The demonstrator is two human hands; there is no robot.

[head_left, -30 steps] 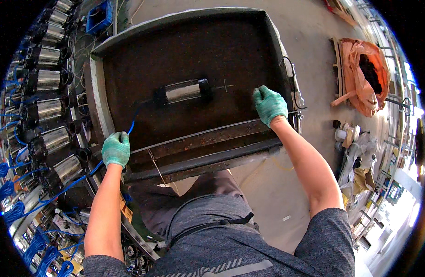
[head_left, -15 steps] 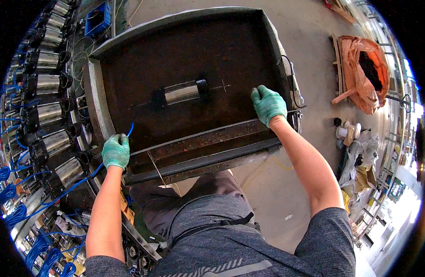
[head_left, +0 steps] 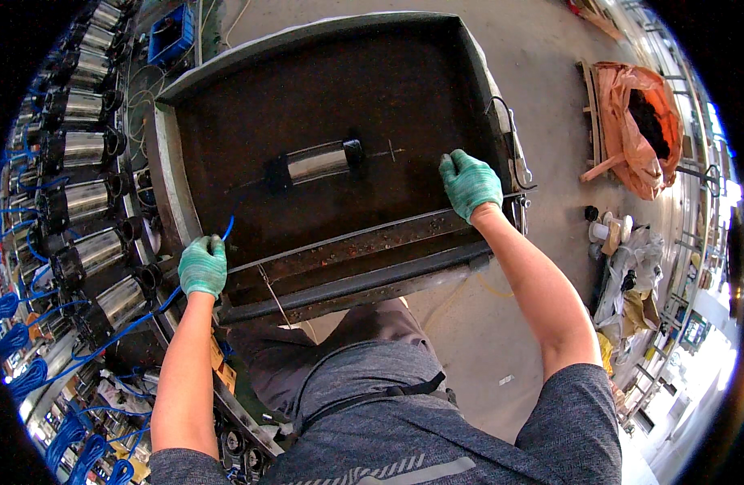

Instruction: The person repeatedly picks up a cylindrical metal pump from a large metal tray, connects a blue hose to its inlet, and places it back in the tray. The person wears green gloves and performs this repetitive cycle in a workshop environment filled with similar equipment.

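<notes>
A large dark rusty metal tray [head_left: 226,61] lies before me, tilted, with raised rims. One shiny metal cylinder with black end caps [head_left: 315,162] rests near its middle. My left hand [head_left: 203,265], in a green glove, grips the tray's near left corner, beside a thin blue wire. My right hand [head_left: 469,183], also green-gloved, holds the tray's near right rim. A chalk cross mark sits just left of my right hand.
A rack of several similar metal cylinders [head_left: 85,198] with blue cables runs along the left. A blue crate [head_left: 171,34] stands at the top left. An orange sack on a wooden pallet [head_left: 635,121] and cluttered bags [head_left: 631,275] lie on the concrete floor to the right.
Both hands stay on the tray's rims. The view has barely shifted; nothing else has visibly moved.
</notes>
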